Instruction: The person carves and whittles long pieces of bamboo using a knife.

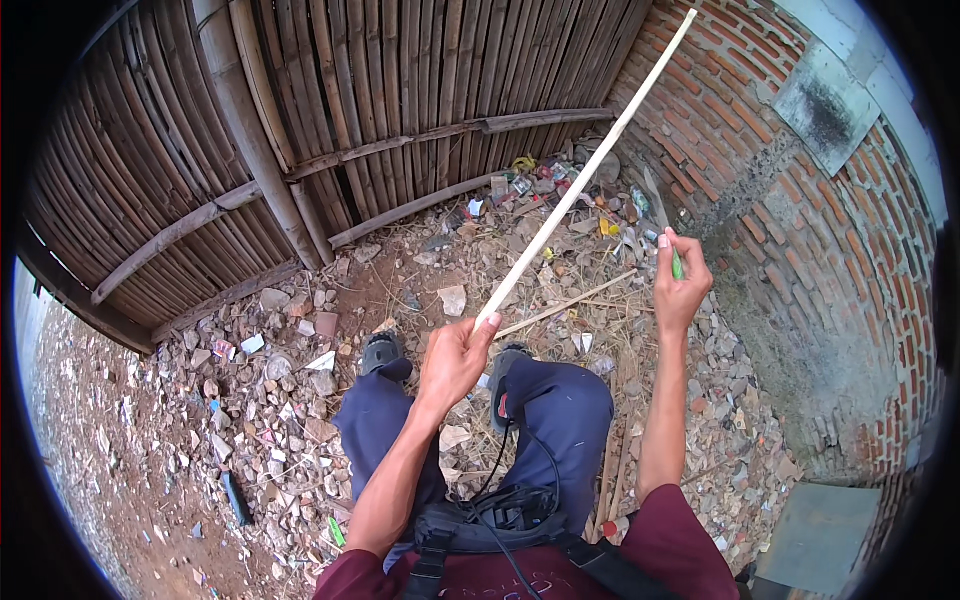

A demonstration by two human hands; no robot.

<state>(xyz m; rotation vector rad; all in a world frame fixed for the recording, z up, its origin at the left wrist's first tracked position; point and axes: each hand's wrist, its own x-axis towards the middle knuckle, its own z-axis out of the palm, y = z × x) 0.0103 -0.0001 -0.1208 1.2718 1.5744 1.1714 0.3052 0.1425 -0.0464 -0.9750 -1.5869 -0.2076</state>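
Observation:
My left hand (pixel 456 366) is closed round the lower end of a long, pale, peeled stick (pixel 585 172), perhaps bamboo. The stick slants up and to the right, its far end reaching past the top of the brick wall. In my right hand (pixel 682 280) is a knife (pixel 656 200) with a green handle, its narrow blade pointing up and a little left. A gap separates the blade from the stick. Most of the handle is hidden by my fingers.
A bamboo slat fence (pixel 400 80) stands ahead and left, a brick wall (pixel 800 210) on the right. Rubble and litter (pixel 290 370) cover the ground. Thin sticks (pixel 565 305) lie beyond my feet. A grey board (pixel 820 535) is at the lower right.

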